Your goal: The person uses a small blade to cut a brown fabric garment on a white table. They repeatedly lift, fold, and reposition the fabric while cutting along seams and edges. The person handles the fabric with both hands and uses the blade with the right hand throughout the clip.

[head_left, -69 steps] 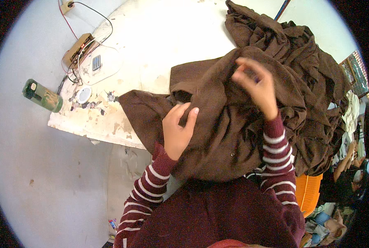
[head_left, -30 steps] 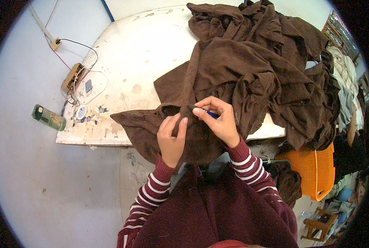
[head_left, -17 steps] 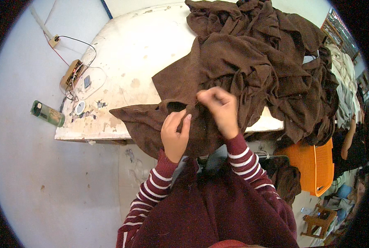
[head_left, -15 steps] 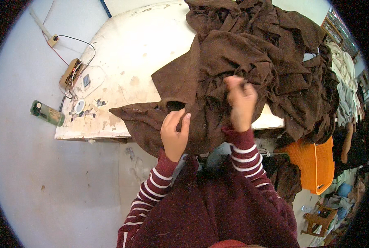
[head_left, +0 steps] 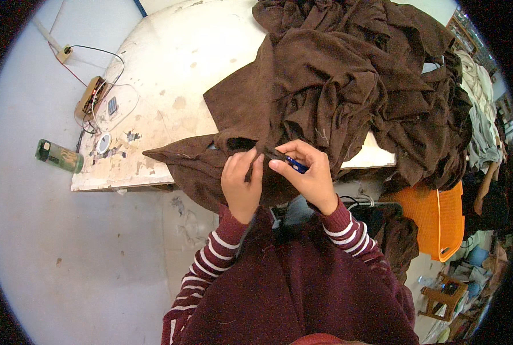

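A large heap of dark brown cloth (head_left: 325,80) drapes over the table and hangs past its front edge. My left hand (head_left: 240,187) pinches a folded edge of this cloth near the front, just beside a dark opening in it. In my right hand (head_left: 316,178) is a pair of small thread snips (head_left: 295,165) with blue handles, held between thumb and fingers. Their dark blades point left at the cloth, close to my left fingertips. Whether the blades touch the cloth, I cannot tell.
The worn white table (head_left: 170,69) carries a brown box with wires (head_left: 88,96) and a round white disc (head_left: 103,143) at left. A green phone-like object (head_left: 59,156) sits by its corner. To the right are an orange basket (head_left: 437,221), a wooden stool (head_left: 445,296) and another person's arm (head_left: 486,187).
My right hand has come down and left from over the heap to beside my left hand, and the thread snips now show in it. My left hand keeps its pinch on the cloth.
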Demonstrator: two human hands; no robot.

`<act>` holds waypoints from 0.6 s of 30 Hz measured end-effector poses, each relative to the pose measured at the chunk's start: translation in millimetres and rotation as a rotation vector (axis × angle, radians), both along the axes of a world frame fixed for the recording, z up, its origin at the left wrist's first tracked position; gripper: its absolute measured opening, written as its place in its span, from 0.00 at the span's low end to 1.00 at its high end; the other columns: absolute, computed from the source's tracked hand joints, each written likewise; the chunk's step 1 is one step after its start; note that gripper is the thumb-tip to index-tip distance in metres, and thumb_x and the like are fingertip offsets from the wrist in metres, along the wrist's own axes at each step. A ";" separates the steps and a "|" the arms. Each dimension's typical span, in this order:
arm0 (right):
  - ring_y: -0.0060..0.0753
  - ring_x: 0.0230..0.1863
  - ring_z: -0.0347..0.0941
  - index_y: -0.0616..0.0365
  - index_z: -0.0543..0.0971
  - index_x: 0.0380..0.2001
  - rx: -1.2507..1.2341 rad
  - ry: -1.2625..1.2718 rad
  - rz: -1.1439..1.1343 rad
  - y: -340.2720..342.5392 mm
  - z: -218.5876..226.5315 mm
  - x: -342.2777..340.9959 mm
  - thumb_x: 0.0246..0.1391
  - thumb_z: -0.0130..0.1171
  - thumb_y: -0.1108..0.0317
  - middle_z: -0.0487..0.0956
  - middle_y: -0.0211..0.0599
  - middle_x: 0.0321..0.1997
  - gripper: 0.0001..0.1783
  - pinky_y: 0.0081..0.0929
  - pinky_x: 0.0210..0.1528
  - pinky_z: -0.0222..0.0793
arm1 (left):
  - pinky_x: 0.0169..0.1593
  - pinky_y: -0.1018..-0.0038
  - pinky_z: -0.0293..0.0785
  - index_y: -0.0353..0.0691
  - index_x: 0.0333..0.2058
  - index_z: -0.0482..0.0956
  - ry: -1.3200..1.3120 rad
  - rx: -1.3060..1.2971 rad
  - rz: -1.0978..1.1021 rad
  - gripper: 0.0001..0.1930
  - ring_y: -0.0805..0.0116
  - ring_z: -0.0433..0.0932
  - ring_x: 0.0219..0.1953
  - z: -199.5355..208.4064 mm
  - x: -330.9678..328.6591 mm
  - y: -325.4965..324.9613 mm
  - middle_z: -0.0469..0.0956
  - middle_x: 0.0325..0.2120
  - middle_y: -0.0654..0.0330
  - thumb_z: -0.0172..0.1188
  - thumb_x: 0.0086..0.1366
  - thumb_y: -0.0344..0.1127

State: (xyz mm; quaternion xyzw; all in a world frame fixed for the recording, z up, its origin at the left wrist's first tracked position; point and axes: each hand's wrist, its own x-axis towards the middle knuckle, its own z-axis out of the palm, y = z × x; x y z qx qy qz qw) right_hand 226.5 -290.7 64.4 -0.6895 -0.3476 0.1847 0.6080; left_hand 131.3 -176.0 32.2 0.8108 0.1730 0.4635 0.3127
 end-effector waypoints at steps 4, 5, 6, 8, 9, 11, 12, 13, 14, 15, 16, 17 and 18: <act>0.10 0.28 0.70 0.64 0.78 0.35 -0.111 -0.069 -0.030 -0.5 9.2 2.1 0.50 0.66 0.71 0.81 0.28 0.28 0.11 0.12 0.33 0.64 | 0.38 0.66 0.70 0.35 0.39 0.78 0.001 0.080 0.007 0.09 0.55 0.75 0.33 -1.5 -1.1 -0.4 0.77 0.31 0.53 0.59 0.59 0.29; 0.10 0.28 0.70 0.65 0.78 0.34 -0.111 -0.098 -0.018 -0.6 10.1 2.2 0.50 0.66 0.71 0.81 0.29 0.28 0.11 0.12 0.32 0.64 | 0.38 0.66 0.70 0.35 0.39 0.78 0.003 0.086 0.005 0.09 0.55 0.75 0.33 -1.5 -1.3 -0.4 0.77 0.31 0.54 0.59 0.59 0.28; 0.10 0.28 0.70 0.65 0.78 0.34 -0.126 -0.077 -0.047 0.0 9.9 2.3 0.50 0.66 0.71 0.81 0.28 0.28 0.11 0.12 0.32 0.64 | 0.40 0.66 0.70 0.35 0.39 0.78 0.026 0.063 0.000 0.09 0.55 0.75 0.35 -1.7 -1.9 -0.5 0.77 0.31 0.53 0.60 0.59 0.28; 0.10 0.28 0.70 0.65 0.78 0.34 -0.102 -0.066 -0.066 1.7 7.9 2.4 0.50 0.66 0.71 0.81 0.28 0.27 0.11 0.12 0.31 0.64 | 0.44 0.66 0.71 0.35 0.39 0.78 0.072 0.015 -0.009 0.09 0.55 0.76 0.37 -2.0 -3.0 -1.0 0.78 0.33 0.51 0.60 0.60 0.27; 0.11 0.25 0.70 0.63 0.79 0.34 -0.090 -0.053 -0.068 2.8 6.3 3.3 0.49 0.66 0.67 0.81 0.29 0.25 0.12 0.14 0.29 0.64 | 0.44 0.66 0.71 0.35 0.39 0.78 0.066 0.024 -0.007 0.09 0.55 0.76 0.37 -2.2 -3.4 -1.2 0.78 0.33 0.51 0.60 0.60 0.27; 0.14 0.20 0.68 0.59 0.80 0.32 -0.098 -0.008 -0.084 4.3 3.7 5.8 0.47 0.68 0.60 0.81 0.32 0.22 0.14 0.18 0.25 0.63 | 0.44 0.66 0.71 0.35 0.40 0.78 0.032 0.043 -0.008 0.08 0.54 0.76 0.37 -2.8 -3.5 -1.2 0.77 0.34 0.51 0.60 0.60 0.27; 0.14 0.20 0.68 0.59 0.80 0.32 -0.067 -0.023 -0.062 4.6 2.8 7.1 0.47 0.68 0.60 0.80 0.32 0.21 0.14 0.18 0.25 0.63 | 0.42 0.66 0.71 0.35 0.40 0.78 0.029 0.057 -0.005 0.09 0.55 0.76 0.36 -3.1 -3.2 -1.0 0.77 0.33 0.52 0.59 0.60 0.27; 0.13 0.20 0.68 0.59 0.80 0.32 -0.069 -0.017 -0.051 4.8 2.2 8.2 0.47 0.68 0.60 0.80 0.32 0.21 0.14 0.18 0.25 0.63 | 0.40 0.66 0.70 0.35 0.39 0.78 0.006 0.070 -0.006 0.09 0.55 0.75 0.35 -3.5 -2.4 -0.5 0.77 0.32 0.53 0.59 0.59 0.27; 0.13 0.20 0.68 0.59 0.80 0.31 -0.070 -0.007 -0.042 4.8 1.8 8.9 0.47 0.68 0.60 0.80 0.31 0.21 0.14 0.17 0.25 0.62 | 0.37 0.66 0.70 0.35 0.39 0.78 -0.017 0.084 -0.007 0.09 0.55 0.75 0.33 -3.8 -1.9 -0.1 0.76 0.31 0.54 0.59 0.59 0.27; 0.13 0.20 0.67 0.59 0.80 0.31 -0.063 -0.014 -0.043 4.5 1.8 9.2 0.47 0.68 0.60 0.80 0.31 0.21 0.14 0.17 0.25 0.62 | 0.37 0.66 0.70 0.35 0.39 0.78 -0.017 0.081 -0.008 0.09 0.55 0.75 0.33 -4.1 -1.4 0.2 0.76 0.31 0.54 0.59 0.59 0.27; 0.12 0.20 0.67 0.60 0.80 0.31 -0.055 -0.016 -0.047 4.2 1.8 9.1 0.47 0.68 0.60 0.80 0.30 0.21 0.14 0.16 0.25 0.62 | 0.37 0.66 0.70 0.35 0.39 0.78 -0.017 0.078 -0.009 0.09 0.55 0.75 0.33 -4.4 -0.9 0.7 0.76 0.31 0.54 0.59 0.58 0.27; 0.12 0.20 0.67 0.60 0.80 0.31 -0.022 -0.030 -0.032 3.7 2.1 8.6 0.48 0.68 0.61 0.80 0.30 0.20 0.14 0.16 0.25 0.62 | 0.37 0.66 0.70 0.35 0.40 0.78 -0.018 0.076 -0.009 0.10 0.55 0.75 0.33 -4.5 -0.8 1.0 0.76 0.31 0.54 0.59 0.58 0.26; 0.11 0.20 0.67 0.60 0.80 0.31 -0.046 -0.006 -0.045 3.4 2.3 8.0 0.48 0.68 0.61 0.80 0.30 0.21 0.14 0.16 0.25 0.62 | 0.37 0.67 0.70 0.35 0.40 0.78 -0.016 0.082 -0.009 0.10 0.56 0.74 0.33 -4.7 -0.6 1.4 0.76 0.31 0.54 0.59 0.58 0.26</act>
